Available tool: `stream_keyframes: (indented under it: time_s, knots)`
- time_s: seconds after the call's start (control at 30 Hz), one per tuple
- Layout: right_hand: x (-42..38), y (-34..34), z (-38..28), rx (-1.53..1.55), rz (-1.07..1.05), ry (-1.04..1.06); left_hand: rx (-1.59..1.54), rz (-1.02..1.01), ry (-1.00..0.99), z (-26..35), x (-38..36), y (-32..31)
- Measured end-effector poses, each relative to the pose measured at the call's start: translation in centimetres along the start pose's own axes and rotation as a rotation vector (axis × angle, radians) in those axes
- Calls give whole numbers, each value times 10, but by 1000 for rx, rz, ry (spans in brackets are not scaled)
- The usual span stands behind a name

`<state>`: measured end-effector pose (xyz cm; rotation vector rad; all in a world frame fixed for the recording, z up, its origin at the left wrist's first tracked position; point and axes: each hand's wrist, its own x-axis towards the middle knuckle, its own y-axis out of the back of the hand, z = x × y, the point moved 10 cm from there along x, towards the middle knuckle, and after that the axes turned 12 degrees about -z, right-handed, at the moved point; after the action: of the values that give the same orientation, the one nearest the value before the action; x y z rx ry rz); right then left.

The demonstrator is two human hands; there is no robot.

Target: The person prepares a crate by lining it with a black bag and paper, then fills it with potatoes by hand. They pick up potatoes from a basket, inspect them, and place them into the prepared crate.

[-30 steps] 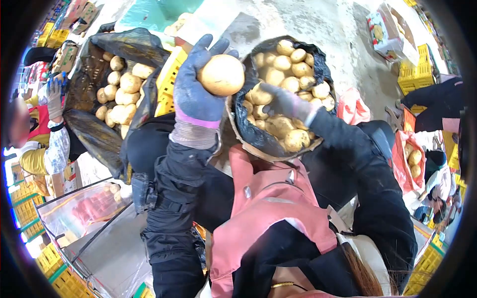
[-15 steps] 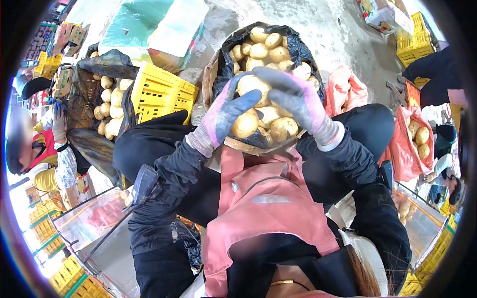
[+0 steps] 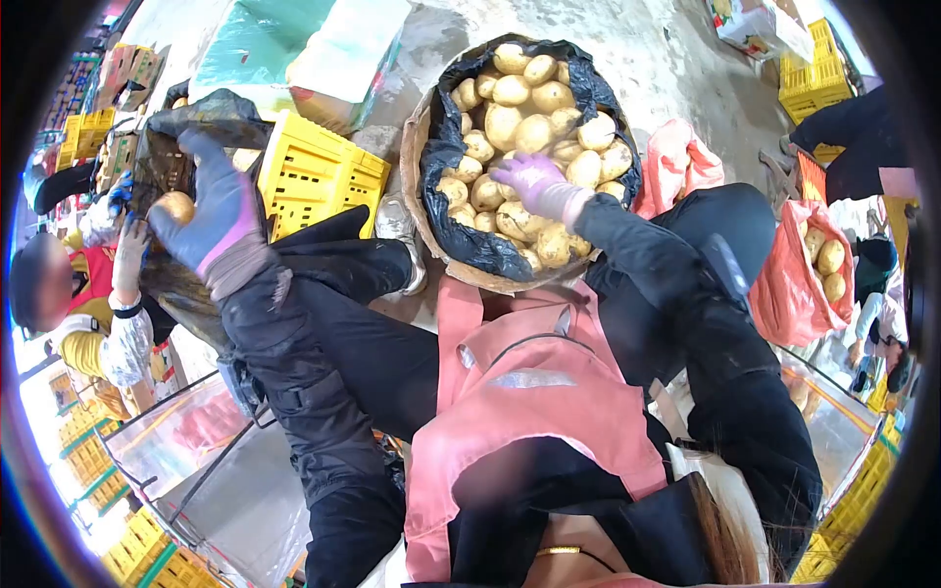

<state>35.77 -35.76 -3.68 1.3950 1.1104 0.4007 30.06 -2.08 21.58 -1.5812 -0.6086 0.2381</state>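
Note:
In front of me stands a round basket (image 3: 416, 186) lined with black plastic and full of potatoes (image 3: 510, 90). My right hand (image 3: 542, 186), in a pink and grey glove, lies on the potatoes near the basket's middle; its fingertips are too indistinct to tell whether they grip one. Far to the left, my left hand (image 3: 214, 208) is raised over a black-lined container (image 3: 157, 147), its gloved thumb and fingers wide apart. A single potato (image 3: 174, 208) shows by its thumb, at or beyond the fingers.
A yellow crate (image 3: 319, 176) stands between the two containers. Behind it is a teal and white box (image 3: 265, 54). Pink sacks (image 3: 804, 279) lie at the right, one holding potatoes. A co-worker (image 3: 88, 294) with gloved hands is close by my left hand.
Both hands were together around a potato over the basket. My left hand has swung left to the other container; my right hand has lowered onto the basket's potatoes.

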Motion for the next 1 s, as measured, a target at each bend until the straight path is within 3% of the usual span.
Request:
stream_keyframes:
  time_s: [0.07,0.13,0.2,0.23,0.27,0.3,0.33,0.4,0.47,0.53,0.6,0.63,0.7,0.73,0.77,0.8,0.9,1.0]
  knots:
    - [15,-19,-1,-145,-47,-37,388,45,98,-11,3,31]
    - [24,-21,4,-20,-19,-15,792,151,205,-67,-28,30]
    - [18,-10,24,528,118,23,929,-42,473,-105,-45,47]
    - [7,4,27,977,68,-77,1063,-17,566,-123,-57,52]
    - [7,-3,31,1185,-11,-127,1193,8,659,-133,-70,55]
    - [-9,28,16,1379,8,-75,1333,-153,763,-140,-81,62]
    - [-30,68,-5,1563,28,-14,1594,-153,865,-157,-91,54]
    - [-55,98,-26,1797,39,61,1554,-171,979,-175,-119,69]
    - [-72,104,-31,1804,36,58,1587,-299,1091,-190,-135,90]
    - [-83,109,-34,1904,59,169,1624,-329,1057,-192,-136,91]
    - [-85,109,-35,2002,56,195,1350,-282,1048,-203,-136,80]
    - [-83,120,-37,2085,131,278,1358,-283,1058,-203,-134,82]
    - [-84,127,-30,2173,221,362,1560,-544,946,-206,-121,67]
    - [-86,140,-22,1951,318,417,1562,-550,951,-212,-122,68]
    - [-89,153,-18,1724,403,462,1507,-438,942,-213,-124,73]
    - [-91,154,-17,1728,404,462,1449,-323,932,-212,-126,80]
    - [-95,162,-18,1571,472,443,1452,-324,941,-214,-121,87]
    - [-89,149,-12,1783,436,380,1382,-131,839,-198,-109,71]
